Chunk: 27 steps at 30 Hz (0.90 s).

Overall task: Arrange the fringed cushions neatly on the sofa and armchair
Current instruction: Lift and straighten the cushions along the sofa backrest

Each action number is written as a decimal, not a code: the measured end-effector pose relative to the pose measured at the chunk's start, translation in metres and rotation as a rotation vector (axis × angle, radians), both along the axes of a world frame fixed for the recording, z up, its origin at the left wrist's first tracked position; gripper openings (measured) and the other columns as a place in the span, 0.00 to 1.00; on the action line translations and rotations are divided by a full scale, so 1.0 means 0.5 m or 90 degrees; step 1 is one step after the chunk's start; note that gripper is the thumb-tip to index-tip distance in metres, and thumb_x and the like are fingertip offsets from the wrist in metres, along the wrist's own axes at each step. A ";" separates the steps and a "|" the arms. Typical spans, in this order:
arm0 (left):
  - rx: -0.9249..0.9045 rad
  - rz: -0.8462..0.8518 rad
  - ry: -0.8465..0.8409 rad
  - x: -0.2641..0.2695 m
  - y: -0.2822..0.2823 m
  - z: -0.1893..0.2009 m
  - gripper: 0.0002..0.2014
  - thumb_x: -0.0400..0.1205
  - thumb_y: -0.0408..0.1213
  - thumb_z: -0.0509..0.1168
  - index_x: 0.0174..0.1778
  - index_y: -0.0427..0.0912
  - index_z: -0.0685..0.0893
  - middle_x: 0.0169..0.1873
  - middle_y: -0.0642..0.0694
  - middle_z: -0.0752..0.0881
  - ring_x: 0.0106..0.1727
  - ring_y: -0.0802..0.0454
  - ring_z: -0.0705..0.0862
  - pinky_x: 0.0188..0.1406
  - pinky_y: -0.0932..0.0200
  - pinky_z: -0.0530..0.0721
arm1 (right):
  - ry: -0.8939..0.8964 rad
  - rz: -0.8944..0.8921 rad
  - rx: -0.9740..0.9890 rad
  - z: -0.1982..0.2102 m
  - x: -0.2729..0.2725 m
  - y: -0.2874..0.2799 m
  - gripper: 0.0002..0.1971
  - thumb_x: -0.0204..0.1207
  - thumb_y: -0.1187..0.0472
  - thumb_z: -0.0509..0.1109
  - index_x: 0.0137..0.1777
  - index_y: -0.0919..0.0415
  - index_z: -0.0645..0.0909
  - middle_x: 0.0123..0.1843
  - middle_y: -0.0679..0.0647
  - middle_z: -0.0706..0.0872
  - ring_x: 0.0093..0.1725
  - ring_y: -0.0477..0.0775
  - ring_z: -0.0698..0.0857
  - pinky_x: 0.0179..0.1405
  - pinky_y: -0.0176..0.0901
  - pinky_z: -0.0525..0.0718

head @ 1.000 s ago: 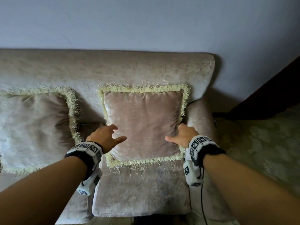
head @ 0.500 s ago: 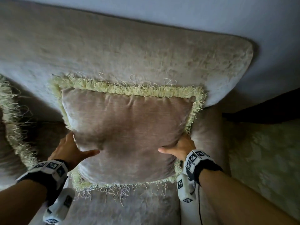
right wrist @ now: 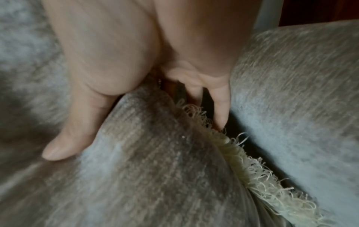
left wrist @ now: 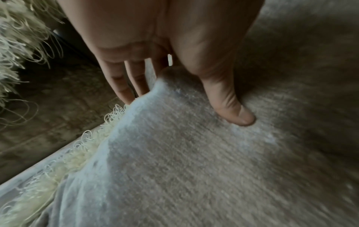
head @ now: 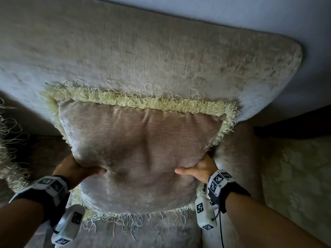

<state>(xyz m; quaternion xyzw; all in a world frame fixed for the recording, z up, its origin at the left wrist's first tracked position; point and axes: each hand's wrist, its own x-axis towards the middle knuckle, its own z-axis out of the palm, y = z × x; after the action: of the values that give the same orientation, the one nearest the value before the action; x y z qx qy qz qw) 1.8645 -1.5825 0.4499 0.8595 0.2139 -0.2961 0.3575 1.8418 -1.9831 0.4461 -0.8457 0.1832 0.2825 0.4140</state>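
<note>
A pinkish-beige cushion (head: 139, 149) with a pale yellow fringe leans against the sofa back (head: 143, 56) at the sofa's right end. My left hand (head: 75, 169) grips its left edge, thumb on the front face and fingers behind. My right hand (head: 198, 169) grips its right edge the same way. In the left wrist view the thumb (left wrist: 229, 101) presses into the cushion (left wrist: 194, 161); in the right wrist view my fingers (right wrist: 219, 106) reach behind the fringe (right wrist: 242, 153). The fringe of a second cushion (head: 9, 158) shows at the far left.
The sofa's right armrest (head: 236, 151) sits close beside the held cushion. The seat cushion (head: 152, 235) lies below. Patterned floor (head: 295, 176) and a dark wooden piece (head: 293, 126) lie to the right, a pale wall (head: 232, 13) behind.
My view has closed in on the cushion. Both hands went from resting at its lower sides to gripping its edges, thumbs denting the front; the cushion now sits a little higher against the sofa back.
</note>
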 end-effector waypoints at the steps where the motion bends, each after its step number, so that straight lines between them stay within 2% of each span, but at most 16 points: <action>1: 0.001 0.007 0.000 -0.006 -0.001 0.010 0.46 0.36 0.73 0.77 0.51 0.56 0.90 0.49 0.46 0.90 0.52 0.44 0.85 0.56 0.46 0.83 | -0.018 0.013 0.002 0.007 -0.006 0.002 0.58 0.40 0.29 0.87 0.73 0.51 0.77 0.68 0.42 0.84 0.68 0.44 0.82 0.73 0.42 0.78; 4: 0.011 0.015 -0.012 -0.027 0.008 0.031 0.44 0.38 0.74 0.74 0.49 0.55 0.91 0.49 0.43 0.89 0.50 0.42 0.84 0.51 0.48 0.82 | -0.054 0.021 0.015 0.030 -0.029 0.006 0.48 0.47 0.38 0.90 0.70 0.52 0.79 0.66 0.43 0.85 0.66 0.43 0.83 0.68 0.37 0.78; 6: 0.005 0.024 -0.012 -0.045 0.017 0.037 0.49 0.37 0.76 0.74 0.52 0.51 0.92 0.49 0.43 0.90 0.52 0.40 0.86 0.51 0.47 0.84 | -0.089 0.018 0.017 0.053 -0.041 0.007 0.40 0.49 0.41 0.91 0.63 0.50 0.84 0.61 0.40 0.89 0.62 0.39 0.86 0.65 0.39 0.83; 9: -0.028 0.057 -0.023 -0.085 0.021 0.050 0.46 0.37 0.74 0.76 0.49 0.52 0.93 0.45 0.46 0.92 0.51 0.42 0.88 0.53 0.46 0.86 | -0.127 0.012 0.027 0.101 -0.043 0.002 0.32 0.50 0.46 0.92 0.56 0.50 0.89 0.53 0.40 0.92 0.55 0.35 0.89 0.60 0.39 0.87; 11: -0.051 0.083 -0.047 -0.116 0.026 0.049 0.44 0.36 0.73 0.78 0.45 0.52 0.93 0.43 0.49 0.92 0.49 0.45 0.89 0.52 0.46 0.87 | -0.130 0.027 0.037 0.142 -0.034 0.000 0.33 0.50 0.50 0.93 0.57 0.52 0.89 0.53 0.39 0.92 0.53 0.30 0.88 0.57 0.31 0.86; 13: -0.084 0.127 -0.065 -0.145 0.031 0.047 0.43 0.35 0.71 0.79 0.43 0.49 0.94 0.41 0.49 0.93 0.47 0.48 0.90 0.50 0.47 0.88 | -0.138 0.063 0.022 0.180 -0.024 0.005 0.36 0.49 0.48 0.93 0.60 0.51 0.87 0.53 0.36 0.90 0.53 0.27 0.87 0.56 0.26 0.83; 15: -0.132 0.180 -0.061 -0.170 0.034 0.041 0.41 0.35 0.66 0.83 0.40 0.46 0.94 0.39 0.48 0.94 0.45 0.47 0.91 0.51 0.46 0.89 | -0.137 0.092 -0.010 0.210 -0.012 0.014 0.37 0.47 0.43 0.92 0.59 0.51 0.87 0.52 0.38 0.91 0.54 0.31 0.88 0.60 0.34 0.84; 17: -0.204 0.225 -0.060 -0.198 0.038 0.026 0.40 0.35 0.62 0.86 0.41 0.44 0.95 0.39 0.45 0.94 0.45 0.44 0.93 0.54 0.42 0.89 | -0.120 0.108 -0.051 0.237 0.005 0.027 0.35 0.46 0.41 0.91 0.54 0.54 0.88 0.47 0.41 0.92 0.49 0.37 0.90 0.57 0.42 0.88; 19: -0.261 0.271 -0.062 -0.222 0.039 0.009 0.43 0.36 0.59 0.89 0.44 0.38 0.94 0.41 0.40 0.94 0.45 0.41 0.93 0.53 0.40 0.89 | -0.124 0.134 -0.101 0.262 0.028 0.042 0.43 0.40 0.32 0.88 0.52 0.61 0.89 0.45 0.49 0.93 0.45 0.46 0.92 0.51 0.52 0.91; 20: -0.281 0.290 -0.063 -0.230 0.036 0.004 0.41 0.39 0.56 0.90 0.44 0.36 0.94 0.41 0.37 0.93 0.43 0.41 0.93 0.49 0.43 0.90 | -0.129 0.154 -0.123 0.274 0.041 0.051 0.49 0.36 0.28 0.86 0.54 0.62 0.88 0.47 0.52 0.93 0.47 0.50 0.92 0.50 0.54 0.91; 22: -0.303 0.315 -0.062 -0.238 0.020 0.005 0.27 0.51 0.43 0.89 0.42 0.33 0.93 0.40 0.33 0.93 0.35 0.46 0.92 0.34 0.55 0.90 | -0.134 0.196 -0.163 0.303 0.067 0.071 0.52 0.36 0.26 0.85 0.58 0.60 0.84 0.53 0.50 0.90 0.50 0.50 0.89 0.52 0.48 0.90; 24: -0.319 0.352 -0.059 -0.237 0.003 0.002 0.14 0.64 0.28 0.82 0.43 0.27 0.91 0.40 0.30 0.92 0.28 0.50 0.90 0.26 0.62 0.87 | -0.140 0.216 -0.182 0.336 0.094 0.092 0.47 0.43 0.33 0.89 0.60 0.60 0.82 0.55 0.48 0.88 0.52 0.50 0.86 0.54 0.45 0.86; 25: -0.326 0.370 -0.053 -0.234 -0.003 -0.003 0.12 0.67 0.23 0.80 0.45 0.25 0.90 0.41 0.29 0.91 0.27 0.50 0.90 0.25 0.61 0.87 | -0.150 0.223 -0.188 0.346 0.108 0.098 0.46 0.45 0.36 0.89 0.61 0.60 0.81 0.56 0.50 0.88 0.54 0.52 0.87 0.55 0.47 0.86; 26: -0.336 0.386 -0.054 -0.232 -0.007 -0.015 0.15 0.66 0.24 0.82 0.46 0.25 0.89 0.42 0.29 0.91 0.28 0.50 0.90 0.26 0.60 0.87 | -0.157 0.229 -0.196 0.357 0.121 0.104 0.46 0.46 0.36 0.89 0.62 0.61 0.81 0.57 0.52 0.89 0.56 0.54 0.87 0.56 0.48 0.87; 27: -0.345 0.395 -0.052 -0.231 -0.010 -0.027 0.20 0.62 0.29 0.85 0.47 0.26 0.90 0.43 0.30 0.91 0.32 0.47 0.91 0.30 0.57 0.88 | -0.162 0.231 -0.208 0.360 0.132 0.108 0.47 0.45 0.36 0.89 0.62 0.61 0.81 0.57 0.54 0.88 0.56 0.55 0.87 0.56 0.50 0.87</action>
<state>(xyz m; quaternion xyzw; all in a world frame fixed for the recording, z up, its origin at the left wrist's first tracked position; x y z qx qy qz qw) 1.7488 -1.5875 0.4365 0.6400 0.3629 -0.1855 0.6514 1.9078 -1.9290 0.6259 -0.9488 0.0186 0.2106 0.2346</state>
